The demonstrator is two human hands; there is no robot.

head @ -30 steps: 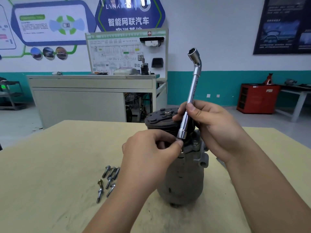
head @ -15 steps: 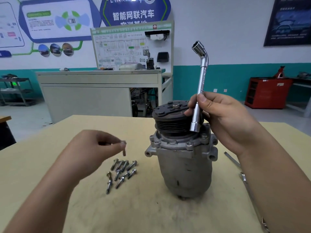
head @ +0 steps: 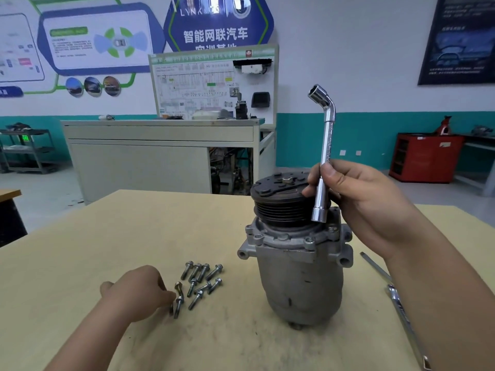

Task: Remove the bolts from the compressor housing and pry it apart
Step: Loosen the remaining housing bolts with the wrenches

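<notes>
1. Grips with the right hand the shaft of an L-shaped socket wrench, fingers and thumb curled tight round the chrome, at the far right of the compressor housing.
2. Holds the wrench close to upright: bent socket end uppermost, lower socket end just beside the black pulley and just above the flange of the housing.
3. Rests the left hand low over the counter, near left, knuckles up and fingers curled downward, tips at the near-left edge of the loose bolts.
4. Meets the nearest bolt with those fingertips; cannot tell whether pinched or merely touched.
5. Shows the compressor housing standing upright at the middle of the counter, grey and scuffed, pulley on top, mounting ears jutting left and right under the flange.
6. Shows the bolts lying loose in a small cluster on the counter, left of the housing and apart from it, between housing and left hand.
7. Shows a long metal bar flat on the counter to the right of the housing, running from far to near, partly hidden behind the right forearm.
8. Takes in, far behind the counter, a grey cabinet topped by a white diagram board, a red cabinet at far right, and a white wall with a teal band along its foot.
</notes>
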